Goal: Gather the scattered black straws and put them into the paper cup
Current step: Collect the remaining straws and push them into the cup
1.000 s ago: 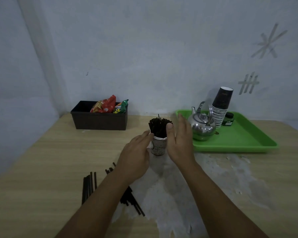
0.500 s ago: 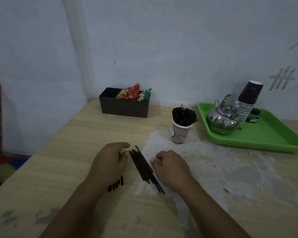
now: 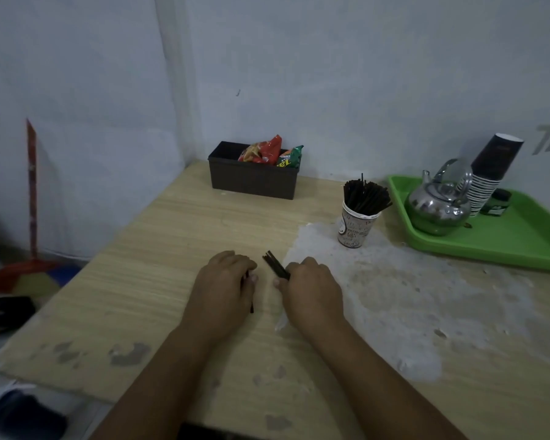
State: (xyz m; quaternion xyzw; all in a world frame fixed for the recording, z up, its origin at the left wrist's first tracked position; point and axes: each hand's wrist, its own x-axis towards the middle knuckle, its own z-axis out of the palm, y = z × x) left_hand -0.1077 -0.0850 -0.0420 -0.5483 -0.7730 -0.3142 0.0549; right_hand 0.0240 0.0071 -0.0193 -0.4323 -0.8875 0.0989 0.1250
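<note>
A patterned paper cup [image 3: 354,228] stands on the wooden table [image 3: 159,249], packed with upright black straws [image 3: 364,195]. Nearer to me, my right hand [image 3: 308,290] is closed around a bundle of black straws [image 3: 275,265] whose ends stick out up and to the left of my fingers. My left hand [image 3: 224,285] lies curled over a few more black straws [image 3: 251,308]; only a thin end shows below my thumb. Both hands rest on the table, well short of the cup.
A dark box [image 3: 251,179] with snack packets stands at the back. A green tray [image 3: 502,246] on the right carries a metal kettle [image 3: 437,206] and a stack of paper cups [image 3: 489,176]. A white worn patch [image 3: 394,296] covers the table's right half. The table's left edge is close.
Both hands left the cup and came back to the loose straws. My right hand has closed on the bundle, and my left hand has covered the smaller group of straws.
</note>
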